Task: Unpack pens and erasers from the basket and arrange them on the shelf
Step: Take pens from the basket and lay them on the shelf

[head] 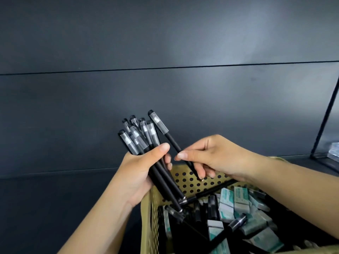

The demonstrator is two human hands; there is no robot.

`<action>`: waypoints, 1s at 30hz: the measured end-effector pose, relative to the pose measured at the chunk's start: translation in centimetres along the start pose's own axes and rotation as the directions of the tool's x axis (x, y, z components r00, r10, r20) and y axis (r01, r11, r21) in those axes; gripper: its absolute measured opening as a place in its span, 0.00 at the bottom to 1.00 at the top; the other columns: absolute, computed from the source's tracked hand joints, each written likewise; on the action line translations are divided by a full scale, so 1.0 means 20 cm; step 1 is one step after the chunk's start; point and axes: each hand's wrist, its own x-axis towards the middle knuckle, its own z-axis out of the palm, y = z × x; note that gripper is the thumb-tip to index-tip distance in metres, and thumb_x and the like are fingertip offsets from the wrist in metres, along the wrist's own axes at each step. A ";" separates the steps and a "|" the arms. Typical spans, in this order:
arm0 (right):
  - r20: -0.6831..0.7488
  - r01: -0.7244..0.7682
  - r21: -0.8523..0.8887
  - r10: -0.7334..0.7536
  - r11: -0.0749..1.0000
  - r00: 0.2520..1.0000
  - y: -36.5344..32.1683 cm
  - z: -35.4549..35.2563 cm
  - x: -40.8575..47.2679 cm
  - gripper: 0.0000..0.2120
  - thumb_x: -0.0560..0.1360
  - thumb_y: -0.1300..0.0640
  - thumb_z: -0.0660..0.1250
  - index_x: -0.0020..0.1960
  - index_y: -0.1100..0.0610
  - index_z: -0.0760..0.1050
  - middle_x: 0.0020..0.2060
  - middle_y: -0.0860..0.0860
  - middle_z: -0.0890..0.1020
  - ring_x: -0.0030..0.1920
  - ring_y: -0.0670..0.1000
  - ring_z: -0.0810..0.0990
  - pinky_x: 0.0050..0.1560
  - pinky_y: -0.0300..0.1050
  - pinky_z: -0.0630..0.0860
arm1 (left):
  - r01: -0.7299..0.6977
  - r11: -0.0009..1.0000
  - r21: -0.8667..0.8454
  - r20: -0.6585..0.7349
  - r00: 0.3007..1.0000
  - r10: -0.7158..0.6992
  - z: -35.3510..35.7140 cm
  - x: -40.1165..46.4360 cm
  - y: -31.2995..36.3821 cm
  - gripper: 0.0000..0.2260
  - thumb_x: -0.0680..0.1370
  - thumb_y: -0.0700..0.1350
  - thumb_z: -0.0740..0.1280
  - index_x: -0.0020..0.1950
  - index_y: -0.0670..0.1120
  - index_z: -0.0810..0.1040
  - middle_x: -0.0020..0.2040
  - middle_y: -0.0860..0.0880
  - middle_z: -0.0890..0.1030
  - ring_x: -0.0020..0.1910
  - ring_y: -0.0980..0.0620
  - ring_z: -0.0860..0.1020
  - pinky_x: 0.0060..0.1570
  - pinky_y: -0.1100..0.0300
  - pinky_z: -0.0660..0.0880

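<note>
While a bundle of black pens [146, 153] is gripped in the left hand [136, 177], fingers and thumb curled round the barrels, a single pen [172, 142] is pinched by the right hand [211, 158] between thumb and fingers. The bundle is held tilted, clear caps fanned out upward and to the left, tail ends pointing down toward the basket [192, 182]. The single pen is held at much the same slant, its clear cap uppermost, just right of the bundle and apart from it; its lower end is hidden behind the right fingers. Both hands are held above the far left corner of the basket, a tan plastic one with perforated walls, seen at lower right. More loose pens [236, 221] are seen lying in the basket at mixed angles, among white erasers [242, 198] in teal-printed sleeves, which are piled mostly toward the right side. One long black pen is seen leaning along the far wall of the basket. The basket is set on a dark shelf surface [55, 198], backed by a dark panelled wall [128, 52] crossed by a horizontal seam. No pens or erasers are seen laid out on the near shelf surface. At the far right edge, a thin black frame upright [324, 118] is noted, with some pale wrapped items [333, 151] behind it; these are too blurred to be identified.
</note>
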 end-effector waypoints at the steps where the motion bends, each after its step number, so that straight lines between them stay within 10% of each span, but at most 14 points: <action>1: 0.016 0.017 -0.041 -0.017 0.999 1.000 0.00 0.02 0.00 0.07 0.73 0.51 0.66 0.39 0.47 0.82 0.19 0.47 0.74 0.19 0.42 0.66 0.25 0.31 0.65 | -0.014 1.000 0.017 -0.033 0.999 0.015 0.00 0.00 0.00 0.08 0.57 0.43 0.72 0.32 0.41 0.79 0.27 0.47 0.77 0.27 0.52 0.77 0.30 0.61 0.78; 5: 0.018 0.105 -0.220 -0.103 0.970 0.994 -0.01 0.06 0.01 0.21 0.74 0.50 0.65 0.22 0.46 0.75 0.20 0.45 0.74 0.21 0.42 0.69 0.30 0.31 0.68 | -0.068 0.995 0.074 -0.091 0.993 0.075 0.02 -0.01 -0.01 0.09 0.58 0.42 0.71 0.35 0.41 0.76 0.26 0.49 0.77 0.27 0.53 0.78 0.30 0.61 0.79; 14: 0.069 0.151 -0.464 -0.134 0.873 0.989 0.02 0.08 0.02 0.21 0.74 0.47 0.64 0.25 0.53 0.66 0.23 0.46 0.75 0.27 0.47 0.70 0.31 0.36 0.67 | -0.056 0.996 0.071 -0.009 0.998 0.057 0.01 -0.01 -0.01 0.16 0.61 0.41 0.69 0.46 0.37 0.78 0.37 0.45 0.83 0.37 0.50 0.83 0.35 0.57 0.80; 22: 0.117 0.241 -0.553 -0.212 0.798 0.970 0.04 0.07 0.03 0.19 0.72 0.46 0.65 0.26 0.54 0.70 0.19 0.44 0.71 0.25 0.44 0.69 0.30 0.32 0.65 | -0.094 0.986 0.139 0.018 0.996 0.093 0.02 -0.02 -0.01 0.08 0.60 0.40 0.69 0.37 0.40 0.81 0.33 0.47 0.83 0.34 0.51 0.82 0.32 0.58 0.79; 30: 0.309 0.083 -0.460 0.071 0.884 0.948 0.04 -0.08 -0.02 0.17 0.64 0.42 0.66 0.37 0.55 0.81 0.31 0.46 0.82 0.32 0.40 0.78 0.38 0.33 0.76 | -0.103 0.985 0.142 0.102 0.991 0.089 -0.01 -0.01 -0.02 0.06 0.62 0.36 0.70 0.35 0.46 0.81 0.30 0.50 0.79 0.30 0.54 0.79 0.36 0.59 0.79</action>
